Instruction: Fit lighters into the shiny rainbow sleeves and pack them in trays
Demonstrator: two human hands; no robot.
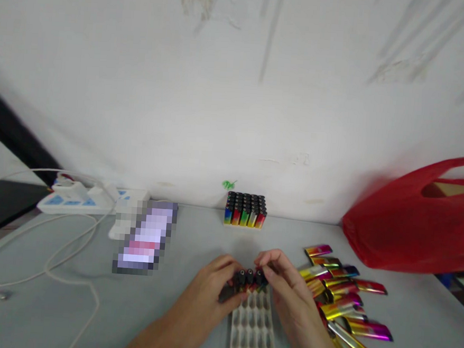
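My left hand (pixel 220 285) is closed around the left side of a row of small lighters (pixel 250 276) with black tops, over the far end of a pale tray (pixel 251 324). At the row's right end, my right hand (pixel 283 283) pinches a lighter between thumb and fingers. Fingers hide most of the lighter bodies, so I cannot tell how deep they sit in the tray. Several columns of oval pockets show in the tray nearer to me. Beyond my hands, a block of upright lighters (pixel 245 211) with coloured bodies stands against the wall.
Shiny gold, red and purple flat tubular pieces (pixel 342 306) lie heaped right of my right hand. A red plastic bag (pixel 419 224) stands behind them. On the left are a phone (pixel 148 237) with a blurred screen, a white power strip (pixel 91 200) and a looping white cable (pixel 50 272).
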